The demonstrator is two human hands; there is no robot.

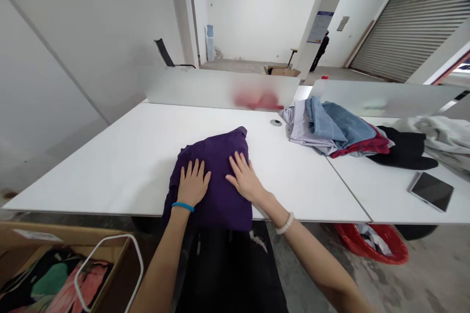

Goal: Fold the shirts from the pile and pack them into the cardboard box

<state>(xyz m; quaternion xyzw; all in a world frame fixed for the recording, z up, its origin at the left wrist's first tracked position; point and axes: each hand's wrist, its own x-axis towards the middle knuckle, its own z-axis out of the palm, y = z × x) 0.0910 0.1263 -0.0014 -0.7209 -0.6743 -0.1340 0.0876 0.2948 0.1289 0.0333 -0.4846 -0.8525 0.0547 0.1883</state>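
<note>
A dark purple garment (pixel 220 195) lies folded on the white table (pixel 121 156), its near edge hanging slightly over the front. My left hand (pixel 193 183) rests flat on its left part, fingers spread. On its right part lies my right hand (pixel 245 178), also flat with the fingers apart. Neither hand grips the cloth. The garment's kind cannot be made out, since its collar or sleeves are folded out of sight.
Folded clothes (pixel 330 127) in blue, grey and red are piled right, beside a black garment (pixel 400 149) and a phone-like device (pixel 433 190). A cardboard box (pixel 121 259) of clothes stands lower left; a red-lined bin (pixel 398 254) sits under the table. A frosted divider (pixel 191 85) edges the back.
</note>
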